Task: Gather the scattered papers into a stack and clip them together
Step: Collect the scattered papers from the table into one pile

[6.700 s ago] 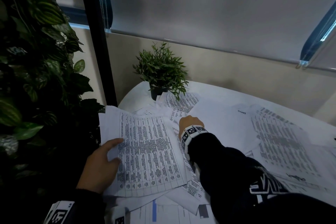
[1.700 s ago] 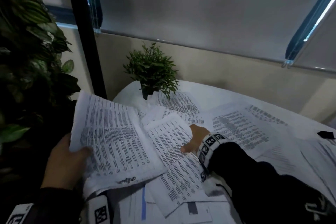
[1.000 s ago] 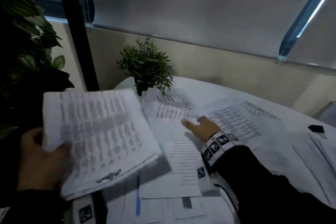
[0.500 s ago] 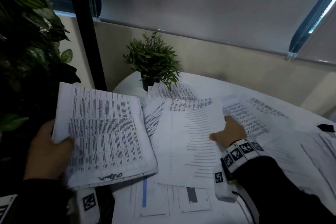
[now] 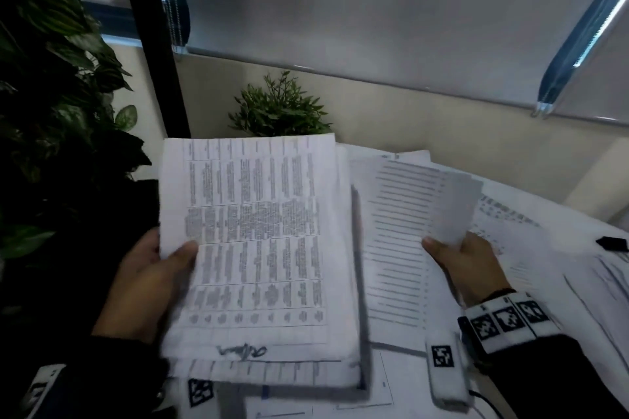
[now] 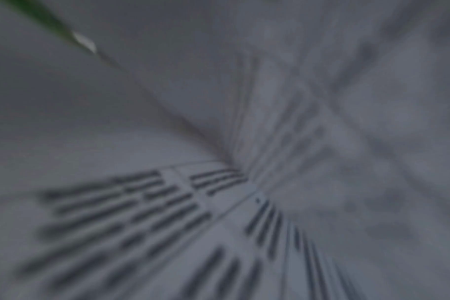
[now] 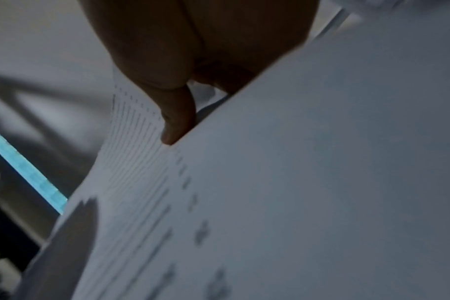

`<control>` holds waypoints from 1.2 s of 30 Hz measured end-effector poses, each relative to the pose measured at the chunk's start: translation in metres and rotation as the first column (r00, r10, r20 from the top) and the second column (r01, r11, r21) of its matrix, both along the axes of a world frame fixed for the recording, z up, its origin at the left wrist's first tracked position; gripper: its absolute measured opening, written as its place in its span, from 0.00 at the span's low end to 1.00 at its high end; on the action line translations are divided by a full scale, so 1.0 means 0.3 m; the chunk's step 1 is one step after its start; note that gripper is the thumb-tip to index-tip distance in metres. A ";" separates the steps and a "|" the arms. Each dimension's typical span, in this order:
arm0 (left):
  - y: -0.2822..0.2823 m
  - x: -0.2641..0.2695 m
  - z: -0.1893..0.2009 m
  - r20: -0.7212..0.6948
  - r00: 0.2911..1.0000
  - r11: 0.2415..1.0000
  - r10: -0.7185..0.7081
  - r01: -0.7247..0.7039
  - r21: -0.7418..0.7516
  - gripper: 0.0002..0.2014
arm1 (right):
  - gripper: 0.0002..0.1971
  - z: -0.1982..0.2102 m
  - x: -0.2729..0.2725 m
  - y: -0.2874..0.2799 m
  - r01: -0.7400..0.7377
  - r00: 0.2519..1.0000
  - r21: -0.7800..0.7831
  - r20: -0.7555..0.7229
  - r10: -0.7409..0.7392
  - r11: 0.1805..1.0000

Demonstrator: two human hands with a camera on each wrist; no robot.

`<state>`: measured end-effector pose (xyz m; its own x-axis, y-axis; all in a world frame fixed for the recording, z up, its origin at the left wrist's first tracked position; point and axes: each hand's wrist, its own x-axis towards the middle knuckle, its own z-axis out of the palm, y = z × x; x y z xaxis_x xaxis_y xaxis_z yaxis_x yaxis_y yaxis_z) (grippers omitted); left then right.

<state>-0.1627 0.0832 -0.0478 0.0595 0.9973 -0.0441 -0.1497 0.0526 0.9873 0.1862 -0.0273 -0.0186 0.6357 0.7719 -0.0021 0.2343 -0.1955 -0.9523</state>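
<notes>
My left hand [image 5: 149, 279] grips a thick stack of printed papers [image 5: 258, 248] by its left edge, thumb on top, and holds it up over the table. My right hand [image 5: 459, 258] pinches a lined sheet [image 5: 401, 231] at its right edge, lifted just right of the stack. In the right wrist view a finger [image 7: 177, 113] presses on that lined sheet [image 7: 270, 192]. The left wrist view shows only blurred printed paper [image 6: 167, 213] close up. More loose papers [image 5: 544, 282] lie on the white table to the right. A small black clip [image 5: 611, 243] rests at the far right.
A small potted plant [image 5: 279, 109] stands at the back of the table behind the stack. A large leafy plant [image 5: 51, 95] fills the left side. A wall with a drawn blind [image 5: 374, 10] runs close behind the round table [image 5: 551, 218].
My left hand has swung the stack right and up toward the middle. My right hand has lifted the lined sheet off the table and brought it beside the stack.
</notes>
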 end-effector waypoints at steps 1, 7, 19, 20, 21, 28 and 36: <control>-0.023 0.055 0.007 0.061 0.998 0.999 -0.028 0.030 -0.021 0.11 | 0.12 0.010 -0.029 0.000 -0.061 0.998 0.050 -0.026 0.063 0.997; -0.115 0.240 -0.009 0.216 0.976 0.996 -0.025 0.042 -0.073 0.14 | 0.11 0.044 -0.179 0.017 -0.350 0.914 0.154 -0.158 0.373 0.924; -0.167 0.231 0.163 0.085 0.995 0.901 -0.052 0.010 0.434 0.23 | 0.28 0.117 -0.238 -0.027 -0.245 0.969 0.468 0.143 0.201 0.849; -0.164 0.228 0.157 0.072 0.995 0.903 -0.067 0.029 0.430 0.23 | 0.28 0.110 -0.238 -0.029 -0.229 0.973 0.474 0.124 0.193 0.850; -0.158 0.225 0.147 0.055 0.996 0.906 -0.072 0.042 0.421 0.21 | 0.28 0.095 -0.238 -0.031 -0.209 0.978 0.468 0.097 0.185 0.859; -0.156 0.235 0.132 0.056 0.994 0.894 -0.097 0.063 0.444 0.13 | 0.27 0.088 -0.258 -0.029 -0.170 0.980 0.447 -0.021 0.200 0.878; -0.131 0.248 0.028 0.002 0.992 0.939 -0.129 0.121 0.321 0.16 | 0.16 -0.091 -0.240 -0.052 -0.312 0.941 0.008 -0.135 0.310 0.950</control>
